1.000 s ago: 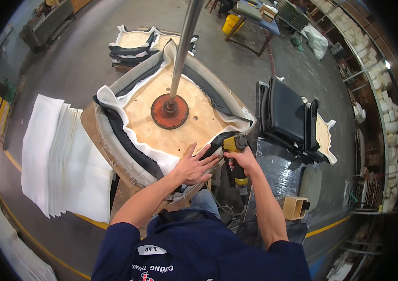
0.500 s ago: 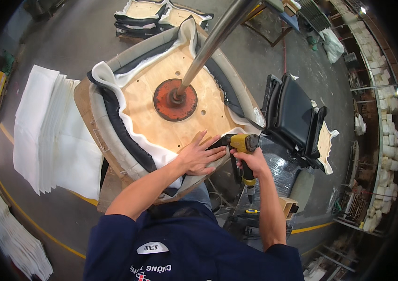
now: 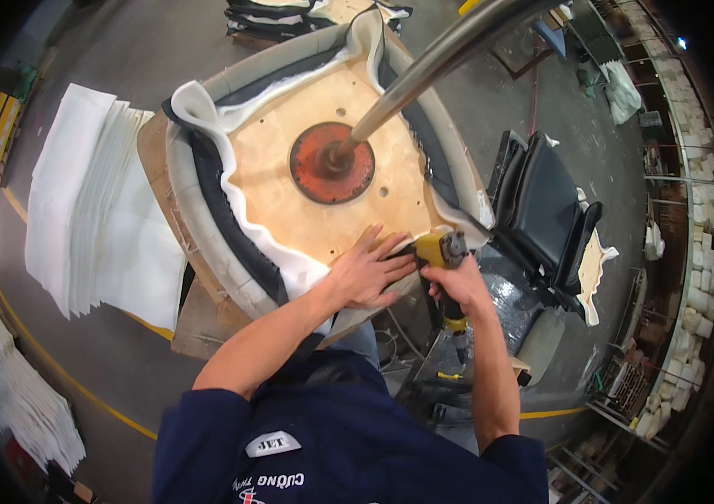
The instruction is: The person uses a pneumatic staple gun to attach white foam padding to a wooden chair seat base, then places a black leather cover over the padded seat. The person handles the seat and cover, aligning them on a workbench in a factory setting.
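Note:
A plywood seat board (image 3: 269, 189) lies in front of me, ringed by white padding (image 3: 244, 220) and black upholstery (image 3: 214, 189). A metal pole ends in a round red press plate (image 3: 307, 181), which bears on the board's middle. My left hand (image 3: 365, 273) lies flat with fingers spread on the board's near edge, over the folded cover. My right hand (image 3: 462, 286) grips a yellow and black pneumatic staple gun (image 3: 441, 248). The gun's nose is at the near edge, just right of my left fingertips; its exact contact is hidden.
White foam sheets (image 3: 80, 202) are stacked at left, with another pile (image 3: 17, 378) below them. Black padded seats (image 3: 533, 197) stand to the right on a plastic-wrapped surface (image 3: 487, 286). More upholstered boards (image 3: 277, 18) lie at the back. The slanting metal pole (image 3: 433, 63) crosses above the board.
The view has shifted, so the whole scene sits slightly differently. The staple gun's nose stays by the near edge, and my left hand still presses beside it.

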`<state>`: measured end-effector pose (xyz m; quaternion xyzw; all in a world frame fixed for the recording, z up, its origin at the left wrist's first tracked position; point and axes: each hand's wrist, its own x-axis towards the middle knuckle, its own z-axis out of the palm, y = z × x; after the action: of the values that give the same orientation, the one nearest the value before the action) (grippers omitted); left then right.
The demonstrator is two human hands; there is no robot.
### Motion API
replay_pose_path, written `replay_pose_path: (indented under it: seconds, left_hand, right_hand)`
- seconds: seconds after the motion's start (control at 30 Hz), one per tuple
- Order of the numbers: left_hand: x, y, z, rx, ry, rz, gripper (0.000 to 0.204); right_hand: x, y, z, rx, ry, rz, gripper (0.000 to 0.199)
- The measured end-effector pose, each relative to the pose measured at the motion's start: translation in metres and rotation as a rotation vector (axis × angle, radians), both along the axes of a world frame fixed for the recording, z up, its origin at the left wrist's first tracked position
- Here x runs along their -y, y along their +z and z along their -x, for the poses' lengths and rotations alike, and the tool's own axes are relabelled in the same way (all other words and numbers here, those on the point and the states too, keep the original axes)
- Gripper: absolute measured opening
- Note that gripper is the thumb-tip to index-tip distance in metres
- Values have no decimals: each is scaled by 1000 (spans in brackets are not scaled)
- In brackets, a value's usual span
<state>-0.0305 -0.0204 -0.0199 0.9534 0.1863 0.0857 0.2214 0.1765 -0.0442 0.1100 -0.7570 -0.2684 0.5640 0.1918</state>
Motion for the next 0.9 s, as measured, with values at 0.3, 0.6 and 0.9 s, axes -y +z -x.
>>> replay_pose_path:
  seconds: [0.3, 0.6, 0.9]
  left_hand:
    - [-5, 6, -6, -44, 10, -1, 65]
    - [-1, -1, -7, 46, 34, 41, 54]
    - [-2, 19, -3, -92, 19, -27, 57]
  right_hand:
    - [9, -6, 7, -48, 2, -35, 66]
    - [10, 0, 21, -44, 25, -63, 70]
    - [1, 1, 20, 3, 62, -28, 69]
